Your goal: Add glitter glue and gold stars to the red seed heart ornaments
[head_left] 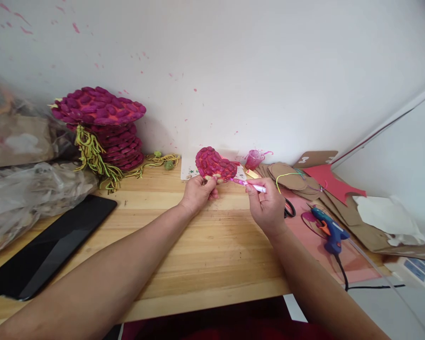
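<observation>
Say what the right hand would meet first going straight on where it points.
Most likely the magenta piece in the left hand; the brush in the right hand points at it, though depth is unclear.

Table (205, 255) layout: piece (216, 164) centre, bags (38, 193) left, glue gun (329, 229) right.
Piece in left hand (199, 192), brush (257, 187) in right hand (268, 205). Tablet (53, 248) in front of bags; stand (99, 109) to their right, near wall (286, 85). Cup (255, 159) behind right hand. Scissors (292, 208) just right of that hand; glue gun on sheet (304, 252) farther right, cardboard discs (286, 175) behind glue gun.
</observation>
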The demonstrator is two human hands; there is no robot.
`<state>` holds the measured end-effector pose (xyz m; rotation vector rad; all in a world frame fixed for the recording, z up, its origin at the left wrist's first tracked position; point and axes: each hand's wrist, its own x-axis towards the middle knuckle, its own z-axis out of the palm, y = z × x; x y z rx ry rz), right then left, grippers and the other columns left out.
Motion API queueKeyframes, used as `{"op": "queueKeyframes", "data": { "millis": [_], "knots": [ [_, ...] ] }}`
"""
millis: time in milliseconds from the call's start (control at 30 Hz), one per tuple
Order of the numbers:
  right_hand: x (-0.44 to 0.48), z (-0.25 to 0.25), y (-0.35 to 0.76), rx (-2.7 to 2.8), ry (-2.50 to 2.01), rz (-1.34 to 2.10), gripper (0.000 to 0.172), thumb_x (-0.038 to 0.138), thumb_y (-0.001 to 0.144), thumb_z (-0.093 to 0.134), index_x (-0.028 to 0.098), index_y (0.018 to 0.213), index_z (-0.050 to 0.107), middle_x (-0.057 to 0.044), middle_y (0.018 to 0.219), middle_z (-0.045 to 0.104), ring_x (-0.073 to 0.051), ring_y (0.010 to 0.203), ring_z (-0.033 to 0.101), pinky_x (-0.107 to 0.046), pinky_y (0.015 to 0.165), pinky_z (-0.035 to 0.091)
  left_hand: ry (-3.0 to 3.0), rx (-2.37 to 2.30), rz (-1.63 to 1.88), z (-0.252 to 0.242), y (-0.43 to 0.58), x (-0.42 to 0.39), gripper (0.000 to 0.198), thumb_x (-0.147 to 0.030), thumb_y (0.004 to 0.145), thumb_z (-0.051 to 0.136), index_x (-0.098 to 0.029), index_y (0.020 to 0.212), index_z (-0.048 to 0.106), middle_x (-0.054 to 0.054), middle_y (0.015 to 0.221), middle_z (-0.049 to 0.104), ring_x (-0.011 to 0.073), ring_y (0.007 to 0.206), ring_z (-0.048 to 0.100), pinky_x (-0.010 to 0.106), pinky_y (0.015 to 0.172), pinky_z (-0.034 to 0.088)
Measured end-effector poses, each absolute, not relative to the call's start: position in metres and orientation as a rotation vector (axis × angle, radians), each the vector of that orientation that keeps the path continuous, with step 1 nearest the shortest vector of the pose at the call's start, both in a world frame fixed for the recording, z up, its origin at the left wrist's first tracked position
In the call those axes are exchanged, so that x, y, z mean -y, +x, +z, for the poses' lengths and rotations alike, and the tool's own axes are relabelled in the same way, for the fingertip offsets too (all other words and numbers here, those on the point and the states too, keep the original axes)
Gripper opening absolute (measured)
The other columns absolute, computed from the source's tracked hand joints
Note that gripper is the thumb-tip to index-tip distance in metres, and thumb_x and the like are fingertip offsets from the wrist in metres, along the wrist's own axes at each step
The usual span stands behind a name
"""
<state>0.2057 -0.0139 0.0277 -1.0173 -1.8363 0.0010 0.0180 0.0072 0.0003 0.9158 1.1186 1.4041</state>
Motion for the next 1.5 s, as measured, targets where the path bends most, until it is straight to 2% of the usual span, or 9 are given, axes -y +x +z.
{"op": "queueKeyframes", "data": {
  "millis": [233,467,867,1500],
  "knots": [
    [0.011,0.026,0.206,1.87,-0.87,-0.068,0.005,0.022,0.095,0.061,0.022,0.1,0.063,-0.004,0.088,0.072,-0.018,0.078,0.068,-0.032,0.072,0.053,0.917,-1.125,1.385,0.002,0.018,-0.007,0.026,-0.031,0.087,0.069,-0.014,0.069,0.06,-0.002,0.047,0.058,0.0083,0.039,0.054,0.017,0.039,0.037],
    [0.011,0.027,0.206,1.88,-0.853,-0.071,0.006,0.021,0.095,0.061,0.022,0.1,0.063,-0.003,0.087,0.071,-0.018,0.077,0.068,-0.032,0.072,0.053,0.927,-1.132,1.385,0.001,0.017,-0.007,0.026,-0.032,0.086,0.07,-0.013,0.07,0.063,-0.001,0.047,0.058,0.0089,0.039,0.054,0.018,0.039,0.037],
    [0.002,0.013,0.215,1.723,-0.925,0.239,0.011,0.03,0.097,0.06,0.022,0.103,0.063,-0.005,0.088,0.068,-0.019,0.079,0.065,-0.035,0.073,0.051,0.948,-1.131,1.379,0.002,0.016,-0.006,0.024,-0.028,0.088,0.066,-0.013,0.07,0.062,-0.001,0.046,0.059,0.0083,0.038,0.052,0.018,0.04,0.038],
    [0.003,0.014,0.212,1.739,-0.952,0.195,0.011,0.03,0.096,0.06,0.022,0.104,0.063,-0.006,0.093,0.07,-0.02,0.083,0.068,-0.036,0.074,0.052,1.015,-1.148,1.388,-0.001,0.017,-0.005,0.028,-0.033,0.085,0.069,-0.015,0.065,0.06,-0.001,0.048,0.06,0.0083,0.04,0.053,0.018,0.042,0.039]
  ]
}}
